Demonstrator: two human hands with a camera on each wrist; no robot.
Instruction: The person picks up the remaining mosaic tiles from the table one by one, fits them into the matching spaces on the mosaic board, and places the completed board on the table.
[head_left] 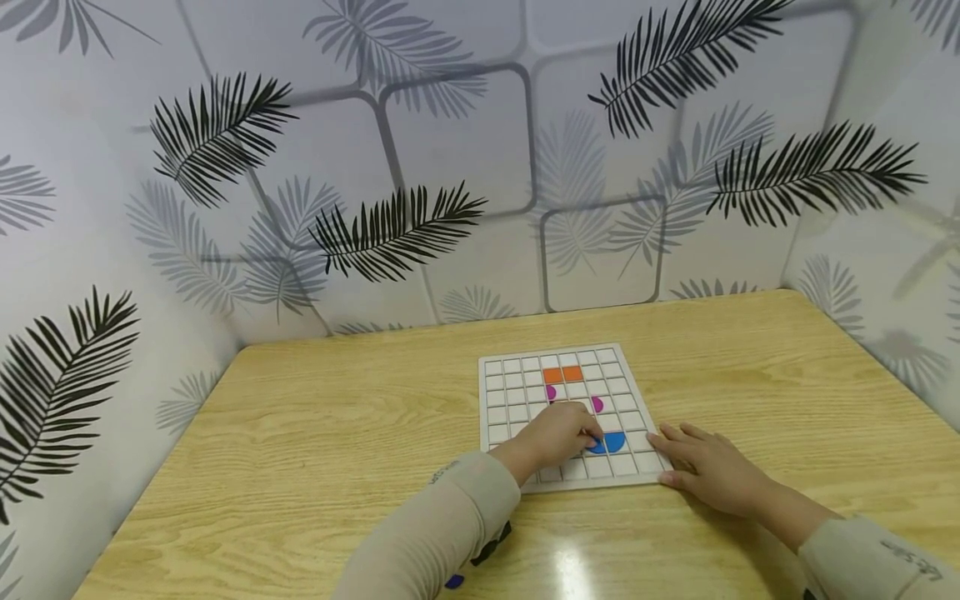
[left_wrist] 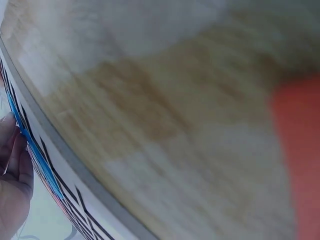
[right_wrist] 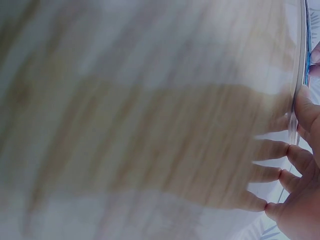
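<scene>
A white grid board (head_left: 497, 417) with square cells lies flat on the table. My left hand (head_left: 557, 435) is over its lower middle, thumb and fingers pinching a blue tile piece (head_left: 597, 447) in a cell. Beside that piece, another blue rounded piece (head_left: 614, 442) fills the cell to the right. In the left wrist view, curled fingers (left_wrist: 19, 155) meet the blue strip on the board. My right hand (head_left: 708, 468) rests with spread fingers on the table, its fingertips at the board's right edge; the right wrist view shows the thumb (right_wrist: 306, 107) at that edge.
Two orange squares (head_left: 562, 374) and two magenta rounded pieces (head_left: 597, 404) sit in other cells. Near my left sleeve, a dark blue piece (head_left: 454, 581) and black pieces (head_left: 491, 546) lie on the wooden table (head_left: 337, 433). A leaf-patterned wall (head_left: 465, 150) stands behind.
</scene>
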